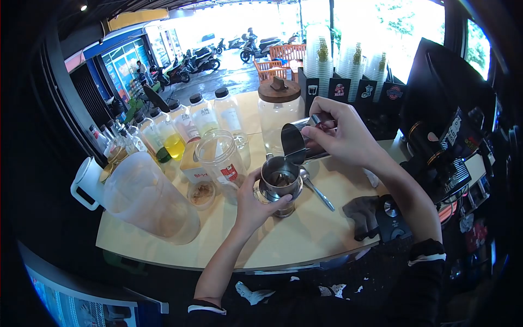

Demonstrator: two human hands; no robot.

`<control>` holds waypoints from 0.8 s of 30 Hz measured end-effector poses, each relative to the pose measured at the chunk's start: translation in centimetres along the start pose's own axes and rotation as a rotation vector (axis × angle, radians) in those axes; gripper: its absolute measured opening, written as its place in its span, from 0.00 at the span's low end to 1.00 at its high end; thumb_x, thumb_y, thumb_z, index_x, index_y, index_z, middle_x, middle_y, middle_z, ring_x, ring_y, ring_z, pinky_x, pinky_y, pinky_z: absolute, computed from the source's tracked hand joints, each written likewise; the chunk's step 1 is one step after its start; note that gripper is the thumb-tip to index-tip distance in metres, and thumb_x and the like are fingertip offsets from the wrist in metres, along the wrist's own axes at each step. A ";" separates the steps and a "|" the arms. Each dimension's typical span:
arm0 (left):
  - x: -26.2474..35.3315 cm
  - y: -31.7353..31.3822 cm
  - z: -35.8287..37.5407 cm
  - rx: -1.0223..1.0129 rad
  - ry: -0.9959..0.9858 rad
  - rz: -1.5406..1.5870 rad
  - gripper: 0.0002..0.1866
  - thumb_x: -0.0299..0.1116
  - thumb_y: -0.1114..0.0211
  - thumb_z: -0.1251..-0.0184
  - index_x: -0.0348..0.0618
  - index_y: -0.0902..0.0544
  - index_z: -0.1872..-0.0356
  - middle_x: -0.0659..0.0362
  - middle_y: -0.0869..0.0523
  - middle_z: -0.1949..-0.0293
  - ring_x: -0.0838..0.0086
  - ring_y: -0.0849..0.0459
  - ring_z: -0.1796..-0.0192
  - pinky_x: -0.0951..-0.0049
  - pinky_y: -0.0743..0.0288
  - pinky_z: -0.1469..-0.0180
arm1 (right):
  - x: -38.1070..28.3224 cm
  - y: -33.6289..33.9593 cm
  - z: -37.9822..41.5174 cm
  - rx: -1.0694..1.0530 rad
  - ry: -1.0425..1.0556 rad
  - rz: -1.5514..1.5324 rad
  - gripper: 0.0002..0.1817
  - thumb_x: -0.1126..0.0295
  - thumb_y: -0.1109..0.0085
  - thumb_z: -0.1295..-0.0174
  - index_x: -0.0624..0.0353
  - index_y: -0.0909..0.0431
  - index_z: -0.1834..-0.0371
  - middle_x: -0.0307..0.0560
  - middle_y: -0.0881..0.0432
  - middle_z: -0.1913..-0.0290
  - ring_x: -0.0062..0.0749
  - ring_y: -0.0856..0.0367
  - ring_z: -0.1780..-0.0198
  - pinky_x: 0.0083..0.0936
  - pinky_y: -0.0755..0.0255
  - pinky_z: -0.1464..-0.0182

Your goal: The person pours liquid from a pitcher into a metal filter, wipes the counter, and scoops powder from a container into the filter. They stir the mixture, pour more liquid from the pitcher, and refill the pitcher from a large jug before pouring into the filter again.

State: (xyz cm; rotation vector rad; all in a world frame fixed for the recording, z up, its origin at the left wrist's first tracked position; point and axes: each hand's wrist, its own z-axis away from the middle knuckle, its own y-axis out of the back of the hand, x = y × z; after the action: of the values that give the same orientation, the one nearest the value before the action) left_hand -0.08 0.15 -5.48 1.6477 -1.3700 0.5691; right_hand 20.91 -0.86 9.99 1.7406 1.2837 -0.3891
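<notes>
My left hand (257, 206) is closed around a small metal coffee dripper (280, 173) with a wide flange, which sits on top of a glass (284, 209). Dark contents show at the bottom of the dripper. Above it, my right hand (343, 133) grips the handle of a shiny metal pitcher (295, 143), tilted with its mouth down to the left over the dripper. Whether liquid is flowing cannot be made out. Just right of the glass, a metal spoon (318, 191) lies on the table.
Left of my hands stand a clear plastic jar (218, 158), a small tub of brown powder (201, 195) and a large translucent pitcher (147, 199). Behind are several bottles (229, 111), a wooden-lidded jar (278, 117) and stacked cups (348, 71). A dark cloth (362, 215) lies right.
</notes>
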 end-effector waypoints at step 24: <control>-0.2 0.0 0.0 0.009 -0.018 -0.035 0.43 0.45 0.18 0.62 0.34 0.28 0.43 0.50 0.19 0.50 0.64 0.21 0.43 0.63 0.30 0.39 | 0.3 0.0 -0.3 -0.023 -0.008 0.079 0.11 0.77 0.40 0.38 0.63 0.36 0.70 0.30 0.40 0.79 0.08 0.30 0.74 0.13 0.22 0.69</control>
State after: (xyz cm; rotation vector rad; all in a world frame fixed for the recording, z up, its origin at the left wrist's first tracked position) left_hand -0.17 0.22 -5.59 1.6848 -1.3508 0.5422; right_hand 20.95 -0.44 9.87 1.7626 1.2055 -0.3342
